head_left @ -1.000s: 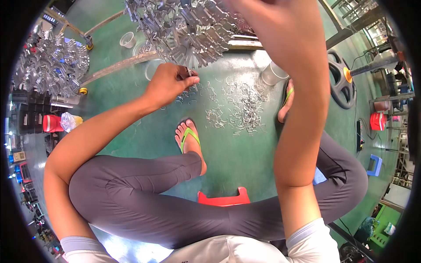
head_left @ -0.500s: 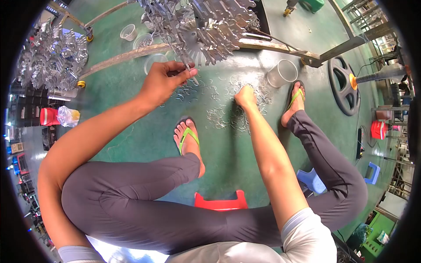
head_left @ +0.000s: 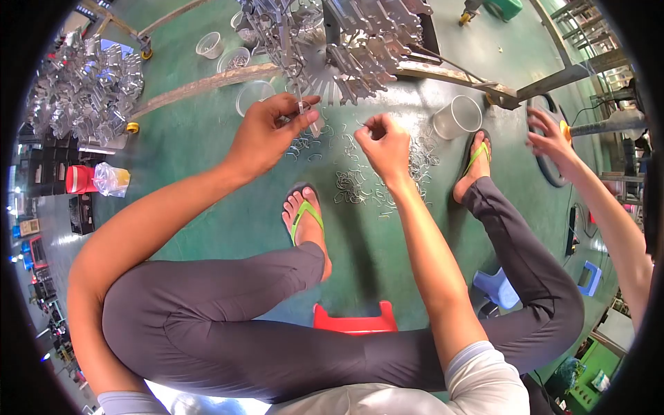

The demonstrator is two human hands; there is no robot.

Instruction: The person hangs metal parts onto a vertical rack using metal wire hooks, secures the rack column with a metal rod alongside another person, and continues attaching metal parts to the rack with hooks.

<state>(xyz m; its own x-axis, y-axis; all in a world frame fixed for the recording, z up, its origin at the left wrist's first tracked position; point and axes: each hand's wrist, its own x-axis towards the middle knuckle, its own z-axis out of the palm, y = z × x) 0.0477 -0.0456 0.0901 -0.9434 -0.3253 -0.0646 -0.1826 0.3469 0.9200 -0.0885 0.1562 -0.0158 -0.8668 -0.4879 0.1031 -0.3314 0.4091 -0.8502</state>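
Beneath a cluster of silvery metal parts (head_left: 363,52), I am pinching a narrow metal piece (head_left: 315,128) between the thumb and fingers of my left hand (head_left: 266,135), at the cluster's lower edge. I am holding my right hand (head_left: 389,149) above curved metal bits (head_left: 420,155) scattered on the green floor (head_left: 242,228), its thumb and forefinger curling together; whether they are gripping anything, I cannot tell. A co-worker's hand (head_left: 553,142) is reaching in near a black wheel (head_left: 546,162), fingers spread.

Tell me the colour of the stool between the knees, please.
The stool is red; it shows best in the head view.
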